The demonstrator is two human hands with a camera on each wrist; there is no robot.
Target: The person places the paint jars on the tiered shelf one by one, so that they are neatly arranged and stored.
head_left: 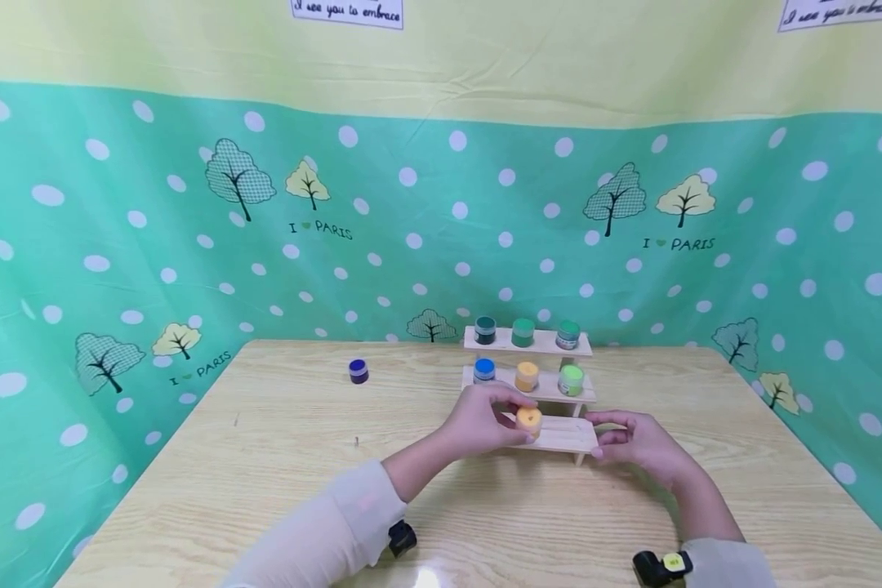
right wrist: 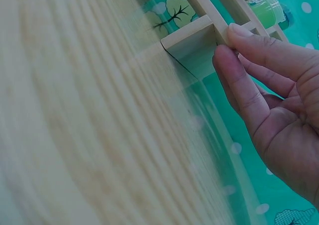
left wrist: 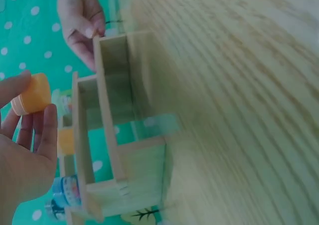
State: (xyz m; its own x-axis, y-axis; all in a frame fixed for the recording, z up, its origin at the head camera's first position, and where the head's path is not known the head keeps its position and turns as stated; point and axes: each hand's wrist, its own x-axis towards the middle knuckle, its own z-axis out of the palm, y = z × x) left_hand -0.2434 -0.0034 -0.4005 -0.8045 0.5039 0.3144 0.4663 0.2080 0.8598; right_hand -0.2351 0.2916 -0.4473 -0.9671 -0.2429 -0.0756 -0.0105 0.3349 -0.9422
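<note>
My left hand [head_left: 479, 421] pinches a small orange paint jar [head_left: 529, 420] between thumb and fingers, over the lowest step of a three-tier wooden display rack [head_left: 567, 435]. In the left wrist view, the orange jar [left wrist: 36, 94] is held out in front of that step. At the rack's right end, my right hand [head_left: 645, 446] grips the edge of the lowest step. The right wrist view has its thumb [right wrist: 269, 50] on the board's end. Blue [head_left: 484, 371], orange [head_left: 527, 377] and light green [head_left: 571, 380] jars stand on the middle step.
On the top step stand a dark green jar [head_left: 485, 331], a green jar [head_left: 523, 332] and a teal-green jar [head_left: 567, 335]. A purple jar [head_left: 358, 371] sits alone on the wooden table [head_left: 279, 457], left of the rack. A green dotted curtain [head_left: 382, 212] hangs behind.
</note>
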